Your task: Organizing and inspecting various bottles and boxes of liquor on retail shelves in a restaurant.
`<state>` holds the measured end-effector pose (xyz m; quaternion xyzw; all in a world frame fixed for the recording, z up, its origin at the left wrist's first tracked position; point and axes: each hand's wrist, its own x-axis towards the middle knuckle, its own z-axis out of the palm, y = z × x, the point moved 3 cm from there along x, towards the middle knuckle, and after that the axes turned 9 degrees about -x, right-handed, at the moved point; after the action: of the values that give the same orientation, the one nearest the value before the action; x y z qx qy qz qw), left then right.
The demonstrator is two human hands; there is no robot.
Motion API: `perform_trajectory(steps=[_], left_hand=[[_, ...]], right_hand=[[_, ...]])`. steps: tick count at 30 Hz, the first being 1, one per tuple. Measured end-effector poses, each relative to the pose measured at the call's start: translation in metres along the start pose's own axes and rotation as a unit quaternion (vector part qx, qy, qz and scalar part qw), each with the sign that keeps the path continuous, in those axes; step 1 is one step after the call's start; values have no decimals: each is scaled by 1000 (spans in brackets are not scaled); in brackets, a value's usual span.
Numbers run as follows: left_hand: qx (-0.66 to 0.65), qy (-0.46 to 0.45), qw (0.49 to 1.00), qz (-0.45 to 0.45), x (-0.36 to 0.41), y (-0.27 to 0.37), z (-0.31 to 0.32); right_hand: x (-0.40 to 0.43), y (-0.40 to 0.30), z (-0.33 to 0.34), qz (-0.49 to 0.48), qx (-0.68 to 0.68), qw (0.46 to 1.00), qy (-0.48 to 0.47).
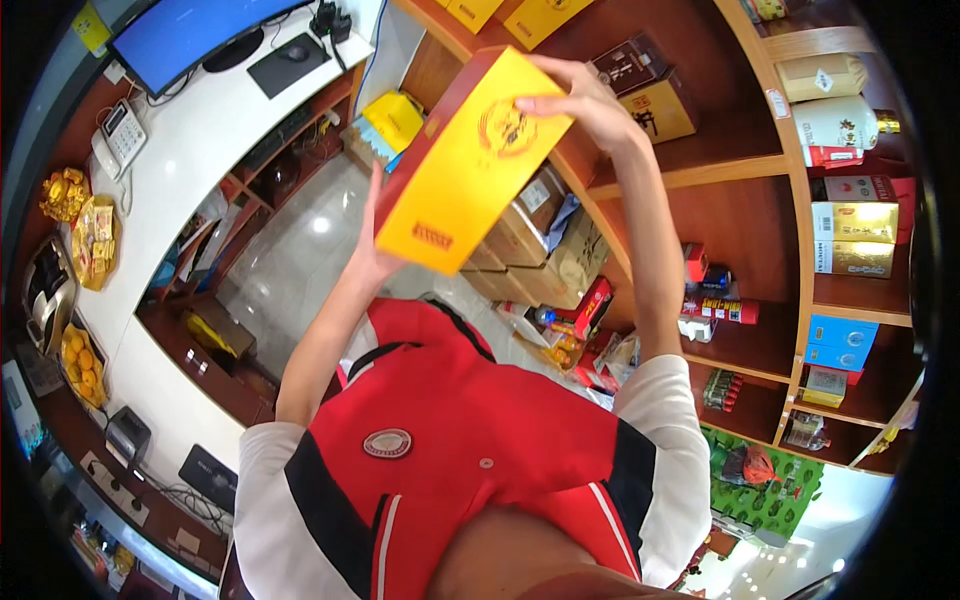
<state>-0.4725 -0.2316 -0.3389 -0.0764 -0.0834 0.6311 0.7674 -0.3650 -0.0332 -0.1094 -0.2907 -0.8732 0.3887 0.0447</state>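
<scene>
A large yellow cardboard gift box (472, 172) with a dark red side and a round printed emblem is held up, tilted, between my two hands. At its lower left end my left hand (375, 240) supports the side and bottom edge, the thumb or a finger pointing up; part of this hand is hidden behind the box. My right hand (592, 105) grips the upper right end, with a finger lying across the yellow face near the emblem. Behind the box are wooden shelves (697, 176) holding boxed goods, including a yellow and dark box (660, 109).
On my left runs a white counter (180, 142) with a monitor (195, 37), a telephone (120, 142) and a bowl of orange fruit (81, 365). Stacked cardboard cartons (547, 262) and loose packages stand low by the shelves. Bottles and boxes fill the right shelves.
</scene>
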Motion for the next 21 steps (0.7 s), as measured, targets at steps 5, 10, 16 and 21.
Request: perform_trajectory(steps=[5, 10, 16, 21], left_hand=[[-33, 69, 997, 17, -63, -28, -22], [186, 131, 974, -22, -89, -42, -7], [401, 135, 906, 26, -67, -93, 38], [306, 212, 921, -114, -51, -125, -4]], right_hand=[[-38, 22, 40, 4, 152, 987, -53], [-73, 80, 77, -87, 435, 896, 7], [-137, 201, 189, 72, 752, 622, 207], [-234, 210, 255, 67, 763, 568, 303]])
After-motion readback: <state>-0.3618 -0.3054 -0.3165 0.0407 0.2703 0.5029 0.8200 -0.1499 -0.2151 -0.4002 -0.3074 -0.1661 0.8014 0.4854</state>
